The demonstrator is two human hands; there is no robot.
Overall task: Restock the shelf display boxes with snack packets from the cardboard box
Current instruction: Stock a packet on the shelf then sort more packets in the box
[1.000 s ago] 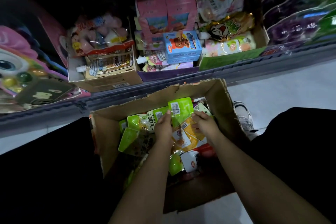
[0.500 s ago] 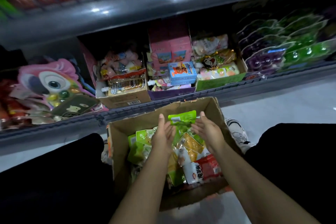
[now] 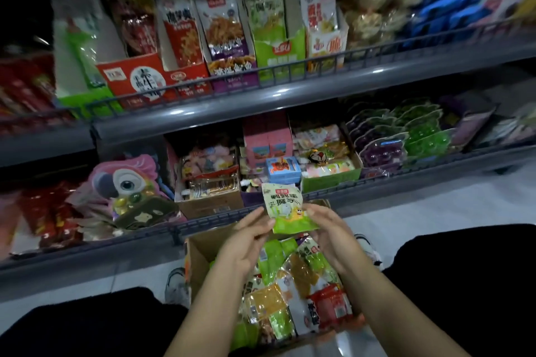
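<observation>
green-and-white plastic snack packet (image 3: 285, 207) sat pinched between both hands, left hand (image 3: 246, 240) at its left edge, right hand (image 3: 329, 233) at its lower right corner. below the wrists stood the open brown cardboard box (image 3: 200, 255) of mixed packets; above the hands, the green cardboard display box (image 3: 278, 51).

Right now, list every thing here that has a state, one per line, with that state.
green snack packet: lifted above the box, held upright between both hands
left hand: pinches the packet's left edge
right hand: grips the packet's right edge
cardboard box: open, partly filled with mixed packets
green display box: upper shelf, open-fronted, packets standing in it
red display box: upper shelf, stocked
</observation>
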